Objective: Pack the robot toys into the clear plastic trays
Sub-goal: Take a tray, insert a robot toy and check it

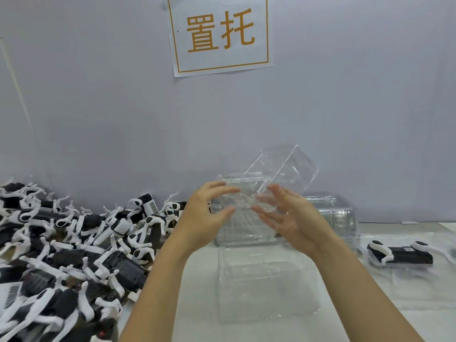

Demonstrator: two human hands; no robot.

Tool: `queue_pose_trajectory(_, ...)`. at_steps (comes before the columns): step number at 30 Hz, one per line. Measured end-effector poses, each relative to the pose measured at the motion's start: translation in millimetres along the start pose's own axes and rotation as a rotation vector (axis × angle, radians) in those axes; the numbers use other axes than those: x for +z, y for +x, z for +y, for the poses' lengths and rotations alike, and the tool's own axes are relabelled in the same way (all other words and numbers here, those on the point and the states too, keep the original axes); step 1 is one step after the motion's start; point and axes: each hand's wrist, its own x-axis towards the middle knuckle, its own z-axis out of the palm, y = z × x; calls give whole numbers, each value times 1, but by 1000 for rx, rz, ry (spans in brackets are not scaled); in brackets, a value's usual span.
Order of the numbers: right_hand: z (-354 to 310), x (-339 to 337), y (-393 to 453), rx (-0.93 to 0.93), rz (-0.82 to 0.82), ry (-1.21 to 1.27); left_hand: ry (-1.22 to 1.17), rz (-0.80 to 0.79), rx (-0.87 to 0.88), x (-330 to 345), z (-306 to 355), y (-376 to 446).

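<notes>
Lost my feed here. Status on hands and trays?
Both hands, left hand and right hand, up on a clear tray, tilted. Empty tray on table below. Toy pile left, untouched. Nothing blocking.

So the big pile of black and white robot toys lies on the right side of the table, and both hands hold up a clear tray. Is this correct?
Not quite. In the head view the pile of robot toys lies on the left side of the table, not the right. The rest stands: the left hand and the right hand hold up a clear tray.
</notes>
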Motion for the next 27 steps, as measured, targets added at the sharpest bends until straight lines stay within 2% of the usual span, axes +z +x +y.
queue_pose_trajectory(3,-5,-8,-4,-26,49,28,-77,166,-200,11,-22,-1)
queue_pose_trajectory(4,-7,-10,-4,-49,75,41,-63,166,-291,14,-29,-2)
queue_pose_trajectory(6,-11,-15,-4,-115,136,105,-14,19,-453,23,-45,-8)
queue_pose_trajectory(8,-18,-20,-4,-194,207,191,33,-188,-550,35,-59,-17)
queue_pose_trajectory(9,-22,-24,-4,-233,243,225,45,-242,-586,42,-63,-20)
queue_pose_trajectory(12,-29,-39,-3,-340,310,303,-46,-238,-674,56,-66,-26)
queue_pose_trajectory(15,-26,-52,0,-319,350,256,-75,-229,-685,59,-66,-26)
queue_pose_trajectory(21,4,-76,2,25,600,-82,-86,-219,-682,58,-63,-27)
queue_pose_trajectory(27,6,-79,8,37,619,-315,-98,-219,-675,58,-63,-27)
